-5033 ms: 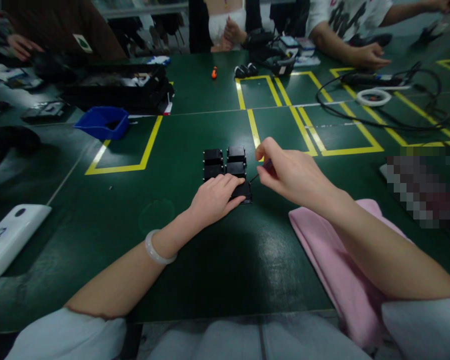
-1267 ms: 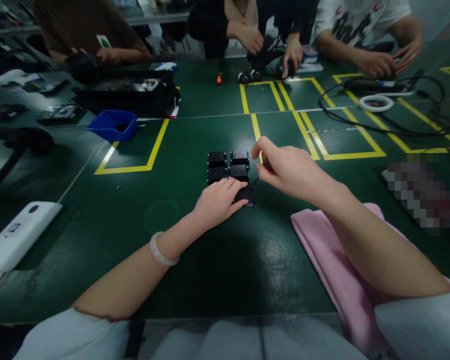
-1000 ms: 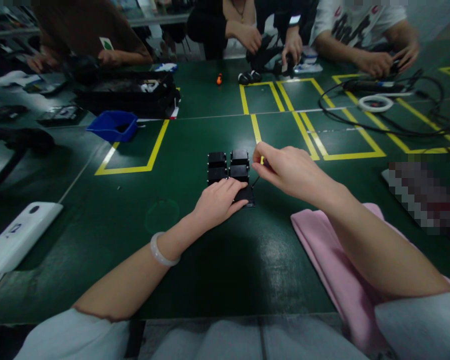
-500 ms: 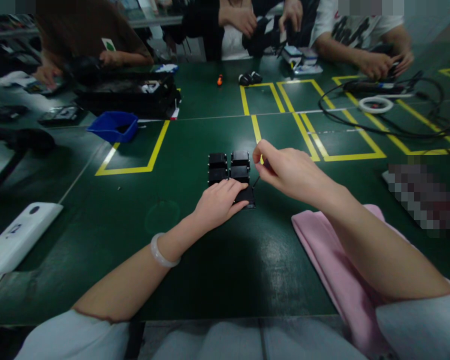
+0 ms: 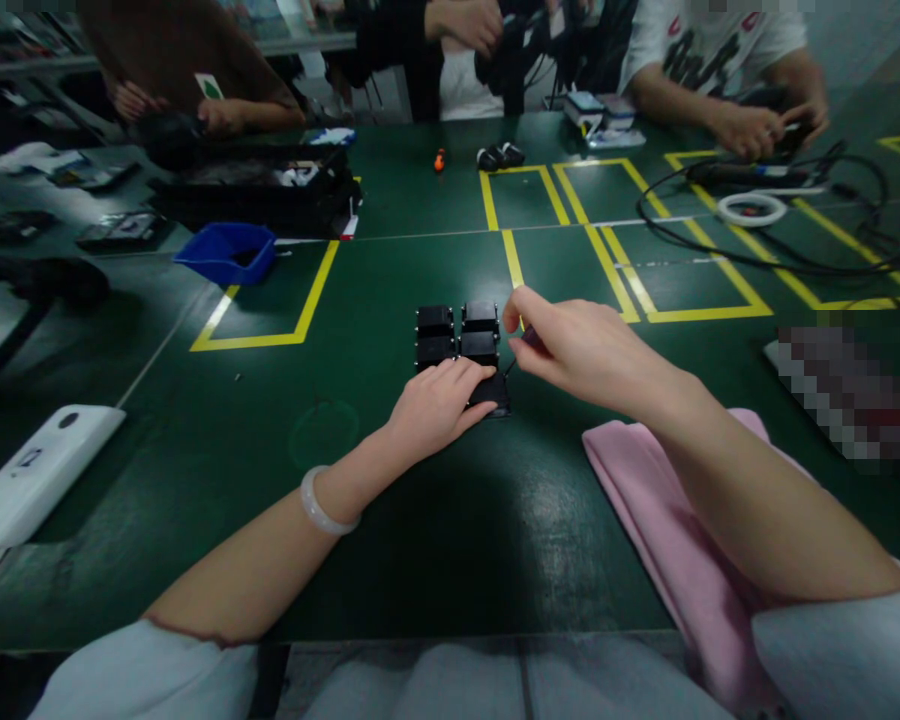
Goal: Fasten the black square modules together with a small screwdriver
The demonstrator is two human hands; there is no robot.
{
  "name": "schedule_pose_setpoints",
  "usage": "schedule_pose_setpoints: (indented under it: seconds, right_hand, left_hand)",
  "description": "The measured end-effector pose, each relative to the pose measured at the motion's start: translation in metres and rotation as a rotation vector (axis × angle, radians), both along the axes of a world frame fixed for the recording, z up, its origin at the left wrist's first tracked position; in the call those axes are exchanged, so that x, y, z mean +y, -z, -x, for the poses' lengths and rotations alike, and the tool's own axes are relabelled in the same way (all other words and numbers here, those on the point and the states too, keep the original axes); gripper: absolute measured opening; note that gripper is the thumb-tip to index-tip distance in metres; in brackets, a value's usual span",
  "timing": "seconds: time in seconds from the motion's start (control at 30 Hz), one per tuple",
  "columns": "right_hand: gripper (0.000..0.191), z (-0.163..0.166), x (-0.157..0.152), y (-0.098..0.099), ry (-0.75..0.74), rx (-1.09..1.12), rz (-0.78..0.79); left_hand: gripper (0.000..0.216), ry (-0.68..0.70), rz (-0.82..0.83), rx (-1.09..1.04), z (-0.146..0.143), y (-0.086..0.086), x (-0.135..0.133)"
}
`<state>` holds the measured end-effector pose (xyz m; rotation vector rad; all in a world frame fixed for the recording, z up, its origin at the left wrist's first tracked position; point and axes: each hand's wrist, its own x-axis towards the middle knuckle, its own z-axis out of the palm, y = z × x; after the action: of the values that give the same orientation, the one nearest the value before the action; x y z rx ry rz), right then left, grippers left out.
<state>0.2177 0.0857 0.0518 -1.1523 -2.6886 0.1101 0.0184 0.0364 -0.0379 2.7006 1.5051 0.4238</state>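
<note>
Several black box-shaped parts with small shiny studs along their sides lie in two columns on the green table, such as the far-left black block [image 5: 435, 320]. My left hand [image 5: 439, 400] rests over the near end of the group, with thumb and fingers closed round the near-right black block [image 5: 498, 394] and covering what lies under the palm. My right hand [image 5: 562, 340] is just right of the blocks, its fingers pinched round a screwdriver [image 5: 511, 363]. The thin dark shaft slants down to the right side of the held block. Most of its handle is hidden in the fingers.
Beneath my right forearm lies a folded pink cloth [image 5: 630, 480]. A white device [image 5: 45, 470] is at the left, with a blue bin [image 5: 229, 255] behind it. Black trays [image 5: 255, 190], cables [image 5: 780, 260] and a white ring [image 5: 751, 210] sit farther back. Three co-workers work across the table.
My right hand has turned slightly, and more of the screwdriver's dark handle shows. My left hand and the blocks stay put. Across the table, the left and middle co-workers' hands have shifted.
</note>
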Motion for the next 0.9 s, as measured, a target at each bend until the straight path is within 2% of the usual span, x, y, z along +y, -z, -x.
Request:
schedule_pose_setpoints:
  seconds: [0.9]
  right_hand:
    - [0.023, 0.001, 0.0011, 0.0015, 0.027, -0.008, -0.022]
  left_hand:
    - [0.036, 0.001, -0.004, -0.001, -0.0002, 0.0005, 0.0004]
